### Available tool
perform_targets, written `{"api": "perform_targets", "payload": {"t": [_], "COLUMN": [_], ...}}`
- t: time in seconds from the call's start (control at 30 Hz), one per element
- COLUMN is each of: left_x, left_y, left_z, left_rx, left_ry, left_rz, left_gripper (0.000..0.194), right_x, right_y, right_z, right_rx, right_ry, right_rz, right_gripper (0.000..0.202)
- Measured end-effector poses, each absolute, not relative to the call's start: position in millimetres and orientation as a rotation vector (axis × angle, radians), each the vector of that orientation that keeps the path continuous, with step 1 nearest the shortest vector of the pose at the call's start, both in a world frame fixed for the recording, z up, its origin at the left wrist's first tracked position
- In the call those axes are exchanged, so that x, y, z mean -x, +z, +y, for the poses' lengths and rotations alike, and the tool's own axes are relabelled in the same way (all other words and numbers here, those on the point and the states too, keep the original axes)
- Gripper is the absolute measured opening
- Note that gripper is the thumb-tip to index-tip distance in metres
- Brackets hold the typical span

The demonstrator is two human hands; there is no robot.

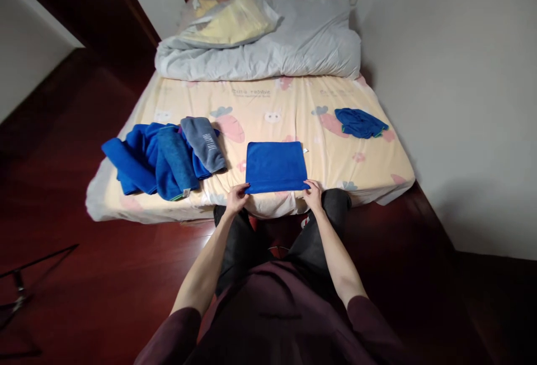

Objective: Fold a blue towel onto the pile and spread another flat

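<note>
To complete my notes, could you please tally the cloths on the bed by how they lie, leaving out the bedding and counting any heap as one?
Flat blue cloth: 1
Crumpled blue cloth, lying apart: 1
Heap of cloths: 1
Total: 3

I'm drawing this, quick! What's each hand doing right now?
Left hand: closed, holding the flat blue cloth by its near left corner.
Right hand: closed, holding its near right corner.

Left hand (237, 198) and right hand (313, 195) are pinching the near corners of a flat blue cloth (276, 163) on the bed (201, 96), messy fabric pile (168, 158) sitting off left.
</note>
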State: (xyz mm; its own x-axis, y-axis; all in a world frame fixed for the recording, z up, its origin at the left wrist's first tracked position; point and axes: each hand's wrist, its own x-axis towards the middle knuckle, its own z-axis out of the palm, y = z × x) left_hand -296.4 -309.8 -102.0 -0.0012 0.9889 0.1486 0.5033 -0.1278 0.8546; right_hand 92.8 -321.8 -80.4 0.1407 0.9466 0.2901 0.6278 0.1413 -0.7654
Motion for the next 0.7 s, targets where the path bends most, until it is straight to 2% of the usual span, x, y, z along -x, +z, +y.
{"api": "perform_targets", "payload": {"t": [0.1, 0.3, 0.7], "left_x": [296.2, 293.7, 301.8], "left_y": [-101.7, -105.7, -96.8], "left_z": [-303.0, -295.1, -287.2], "left_rx": [-1.711, -1.656, -1.586], "left_ry": [1.061, 1.139, 1.105], "left_rz": [1.543, 1.578, 1.543], "left_gripper": [0.038, 0.026, 0.029], "right_x": [-93.8, -93.1, -94.0], "right_y": [-80.9, -83.2, -84.1], "right_z": [-319.4, -317.5, -307.3], "right_rx": [1.561, 1.543, 1.579], "right_ry": [0.493, 0.508, 0.675], "right_rz": [-1.503, -1.433, -1.343], "right_gripper": [0.035, 0.033, 0.035]}}
